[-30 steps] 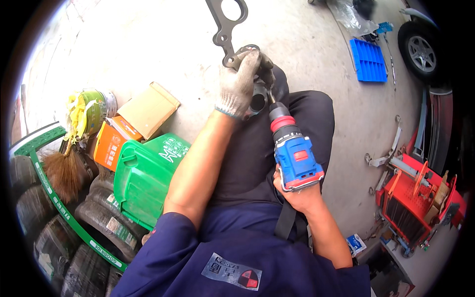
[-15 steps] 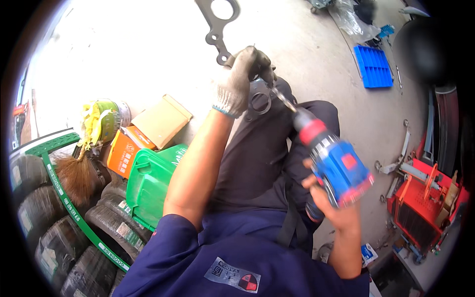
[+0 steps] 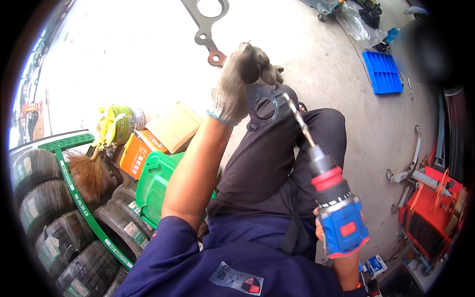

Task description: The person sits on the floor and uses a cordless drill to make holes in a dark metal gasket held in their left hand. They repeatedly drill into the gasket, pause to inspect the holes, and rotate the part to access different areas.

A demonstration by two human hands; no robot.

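My left hand point(image 3: 242, 79), in a knitted work glove, is closed around the middle of a flat dark metal plate point(image 3: 204, 24) with round holes. One end of the plate sticks out beyond the glove; the other, with a large ring-shaped opening, is over my thigh. My right hand point(image 3: 318, 228) grips a blue and black cordless drill point(image 3: 341, 225) with a red collar. Its long twist drill bit point(image 3: 300, 119) points up and left, the tip just right of the plate's edge near my gloved fingers. The drill body hides most of my right hand.
Wrapped tires point(image 3: 47, 203) stand at the left behind a green rack bar point(image 3: 74, 195). Beside them are a broom point(image 3: 84, 173), cardboard boxes point(image 3: 170, 126) and a green bin point(image 3: 156, 183). A blue compartment tray point(image 3: 382, 73) and a red machine point(image 3: 435, 203) are at the right.
My right hand has drawn the drill back and turned it more lengthwise; the bit tip has moved right, away from my gloved fingers. My left hand still holds the plate.
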